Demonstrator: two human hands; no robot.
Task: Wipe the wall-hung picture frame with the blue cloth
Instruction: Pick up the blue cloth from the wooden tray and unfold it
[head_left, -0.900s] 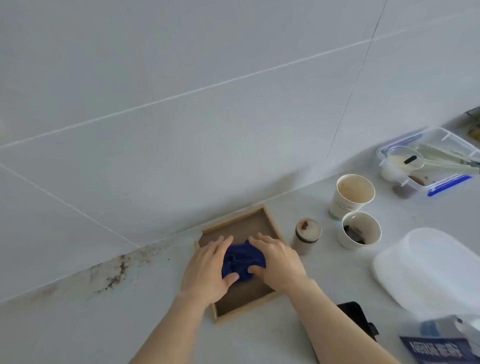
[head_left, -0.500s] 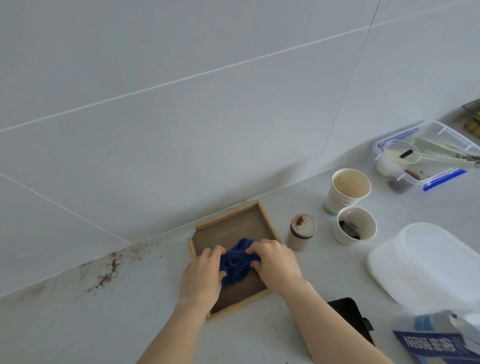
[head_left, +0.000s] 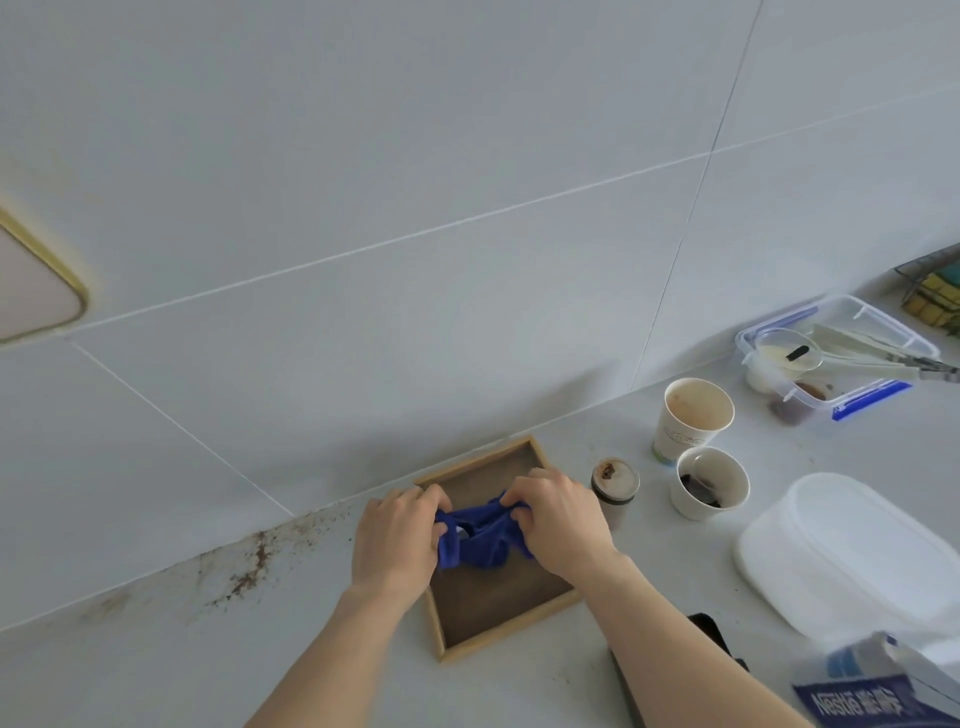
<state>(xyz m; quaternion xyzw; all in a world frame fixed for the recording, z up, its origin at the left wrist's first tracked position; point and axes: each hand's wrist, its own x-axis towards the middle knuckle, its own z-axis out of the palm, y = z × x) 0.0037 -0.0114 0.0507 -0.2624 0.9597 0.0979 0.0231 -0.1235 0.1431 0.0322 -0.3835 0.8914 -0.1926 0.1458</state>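
The blue cloth (head_left: 480, 538) is bunched and stretched between my two hands, just above a wooden tray (head_left: 498, 608) on the counter. My left hand (head_left: 397, 538) pinches its left end and my right hand (head_left: 558, 519) grips its right end. At the far left edge of the view, a gold-edged picture frame (head_left: 31, 291) with rounded corners hangs on the tiled wall; only its right corner shows. Both hands are well to the right of and below that frame.
Right of the tray stand a small lidded jar (head_left: 614, 491), a paper cup (head_left: 691, 421) and a white cup (head_left: 709, 483). Behind them is a clear box with tongs (head_left: 841, 353). A white lid (head_left: 852, 556), a black phone (head_left: 711, 639) and a Nestle carton (head_left: 878, 686) lie near right. Brown stains (head_left: 249, 566) mark the counter's left.
Both hands have lifted the cloth off the tray floor and pulled it apart between them. The view has tilted so that the frame on the wall at the left now shows.
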